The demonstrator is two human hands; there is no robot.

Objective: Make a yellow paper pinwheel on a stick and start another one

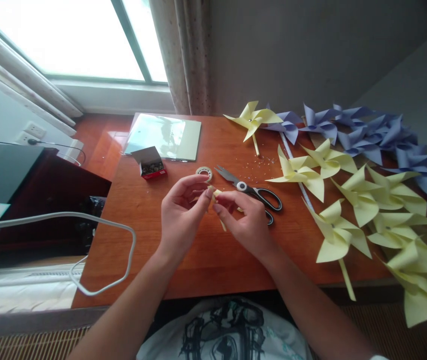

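My left hand (181,207) and my right hand (250,220) meet above the middle of the wooden table. Between their pinched fingertips is a thin pale-yellow paper stick (224,226), mostly covered by the fingers. Its lower end pokes out beneath them. Just behind the hands lies a small tape roll (209,171). Black-handled scissors (253,190) rest beside my right hand, blades pointing to the back left; that hand partly covers one handle loop.
Yellow pinwheels (333,232) and blue-purple pinwheels (318,122) crowd the right side. A small open red box (153,174) of dark metal bits stands back left, near yellow sheets under a glossy cover (160,135). A white cable (132,250) loops at the left edge of the table (141,270).
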